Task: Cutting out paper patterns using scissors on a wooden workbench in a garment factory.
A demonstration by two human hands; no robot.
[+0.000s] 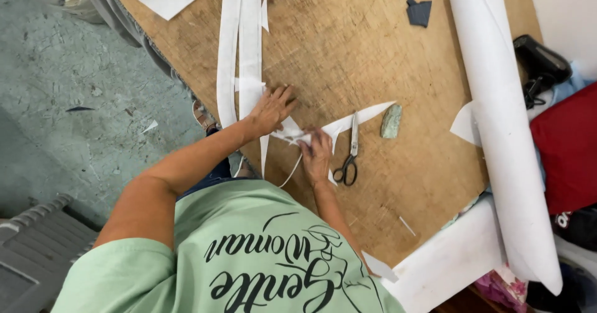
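Head view: a scratched wooden tabletop carries a big white fabric roll along its right side and long white fabric strips at left. The left hand lies spread flat on the strips; the right hand pinches a narrow white fabric piece mid-table. Just beside it lie black-handled scissors and a small green chalk block.

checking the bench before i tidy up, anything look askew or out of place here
Mostly offcuts: white fabric strips lie loose across the wooden table, and one thin strip dangles over the near edge below the left hand. A dark scrap sits alone. The scissors lie beside the right hand. Nothing looks damaged.
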